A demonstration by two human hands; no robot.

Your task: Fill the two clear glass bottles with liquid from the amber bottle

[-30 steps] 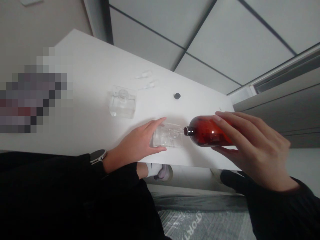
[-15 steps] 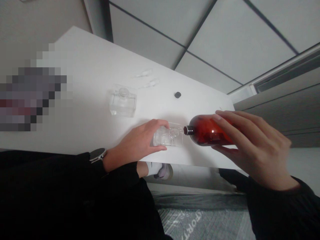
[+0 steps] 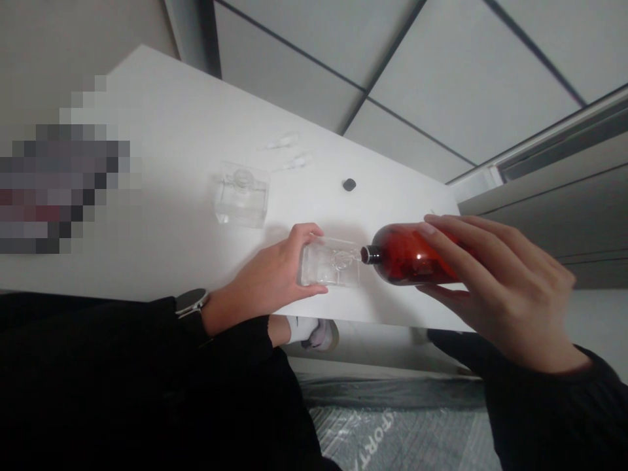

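Note:
My left hand (image 3: 279,265) grips a clear square glass bottle (image 3: 321,267) by its sides near the table's front edge. Its round open neck points up toward the camera. From the right, my right hand (image 3: 505,281) is wrapped round an amber-red bottle (image 3: 407,255) tipped on its side. The amber bottle's uncapped black-rimmed mouth sits at the glass bottle's neck, and a thin clear stream seems to run between them. A second clear glass bottle (image 3: 243,199) stands farther back to the left, open at the top.
On the white table (image 3: 171,144), a small black cap (image 3: 348,185) lies behind the bottles. Two slim clear pieces (image 3: 289,150) lie at the back. A blurred-out dark item (image 3: 63,183) is at the far left. Grey panels (image 3: 294,46) rise behind the table.
The fingers of my left hand have shifted slightly back along the glass bottle, its index finger now nearer the far corner. The amber bottle stays tilted in my right hand.

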